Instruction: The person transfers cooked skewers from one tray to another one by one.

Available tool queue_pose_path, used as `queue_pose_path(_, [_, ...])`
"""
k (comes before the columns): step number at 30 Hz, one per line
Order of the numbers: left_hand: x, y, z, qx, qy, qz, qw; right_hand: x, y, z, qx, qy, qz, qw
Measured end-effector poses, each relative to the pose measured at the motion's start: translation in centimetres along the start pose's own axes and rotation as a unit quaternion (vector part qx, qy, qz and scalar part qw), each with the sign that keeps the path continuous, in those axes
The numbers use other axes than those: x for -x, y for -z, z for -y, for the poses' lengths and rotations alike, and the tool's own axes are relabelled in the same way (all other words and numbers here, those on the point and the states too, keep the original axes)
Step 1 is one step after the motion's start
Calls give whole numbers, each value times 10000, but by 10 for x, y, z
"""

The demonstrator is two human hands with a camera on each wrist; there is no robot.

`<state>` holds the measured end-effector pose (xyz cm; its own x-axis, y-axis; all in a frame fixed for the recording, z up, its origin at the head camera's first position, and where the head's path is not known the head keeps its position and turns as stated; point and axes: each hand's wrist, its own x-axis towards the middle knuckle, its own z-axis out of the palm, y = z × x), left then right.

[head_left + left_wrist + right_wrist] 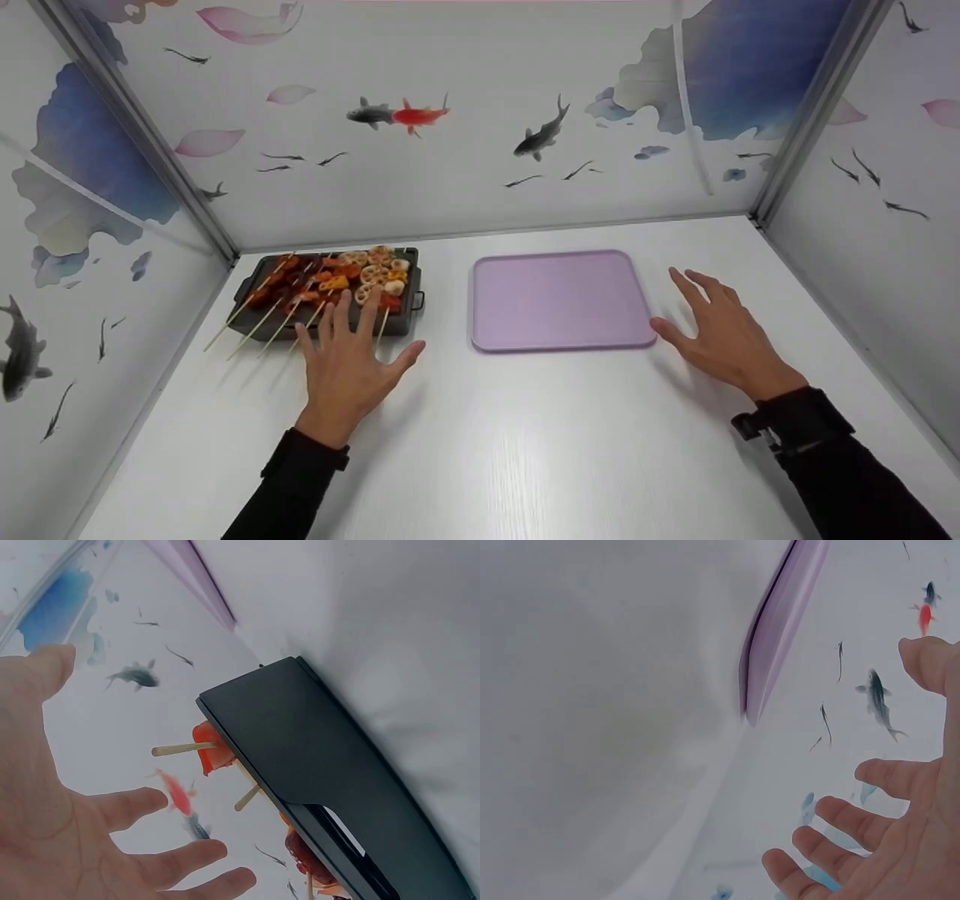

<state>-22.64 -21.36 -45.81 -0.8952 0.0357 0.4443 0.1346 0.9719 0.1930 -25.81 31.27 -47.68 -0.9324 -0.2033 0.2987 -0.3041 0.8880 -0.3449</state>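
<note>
A dark grill box [411, 315] at the back left bears several skewers of food [330, 279], their pale sticks jutting over its front edge. Fingers spread, my left hand [343, 375] hovers in front of the grill and holds nothing. In the left wrist view the grill's dark side [285, 735] stands beyond the fingertips. A flat lilac tray [559, 300] lies right of the grill, bare on top. My right hand [720, 337] is spread in the air just right of the tray, with nothing in it. The right wrist view shows the tray's edge [780, 637] apart from the fingers.
The white table [480, 450] is bounded by a back wall [480, 187] and side walls printed with fish, petals and blue leaves. Metal corner posts [817, 112] stand at the back corners. A small wire handle [418, 301] sticks out from the grill's right side.
</note>
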Motion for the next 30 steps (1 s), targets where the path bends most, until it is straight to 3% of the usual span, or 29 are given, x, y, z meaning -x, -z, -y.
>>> queue_pose_path(11, [-7,-1,-8,16,65,-120,9999,-12,-7,2,-272,-115,164,9994])
queue_pose_path(30, [-16,-1,-21,313,-140,-487,9982,-30,-24,-1,-802,-211,139,9965])
